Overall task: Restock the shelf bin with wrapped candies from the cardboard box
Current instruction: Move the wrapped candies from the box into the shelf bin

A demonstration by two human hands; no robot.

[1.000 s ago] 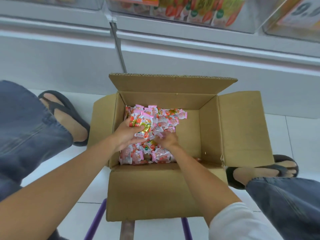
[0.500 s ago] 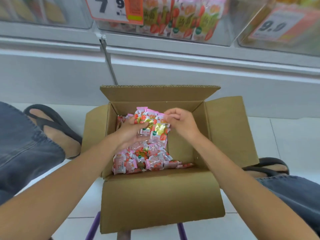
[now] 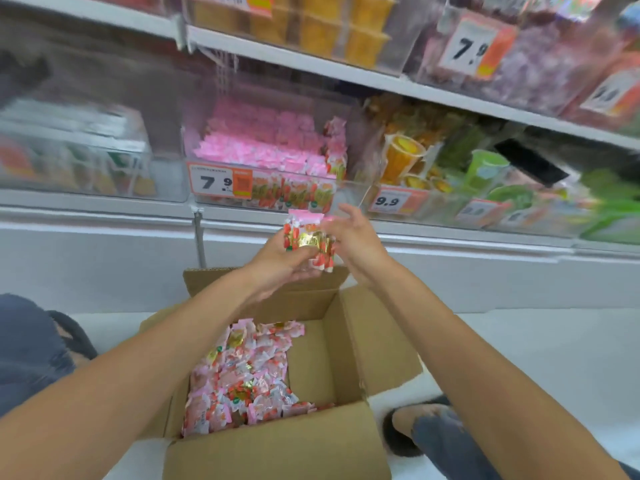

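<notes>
Fingers of the left hand (image 3: pixel 277 263) curl up under a bunch of wrapped candies (image 3: pixel 308 239) and cup it from below. Fingers of the right hand (image 3: pixel 356 240) lie nearly straight against the bunch's right side, steadying it rather than gripping. Motion blur hides the exact contact of each fingertip. The bunch is in the air, above the cardboard box (image 3: pixel 349 344) and just short of the front wall of the clear shelf bin (image 3: pixel 349 194). More of the same candies lie loose in the left part of the box, and the bin holds a pink heap.

Handling, as judged:
- **Weight and surface:** Each piece is small and light. The film wrapper looks slick, so pieces are likely to slide over one another and escape through any gap.
- **Where to hold:** Scoop from beneath with a cupped palm and close the second hand on the side. Do not pinch single wrapper ends.
- **Release:** Keep both hands together until the bunch is over the bin's opening.
</notes>
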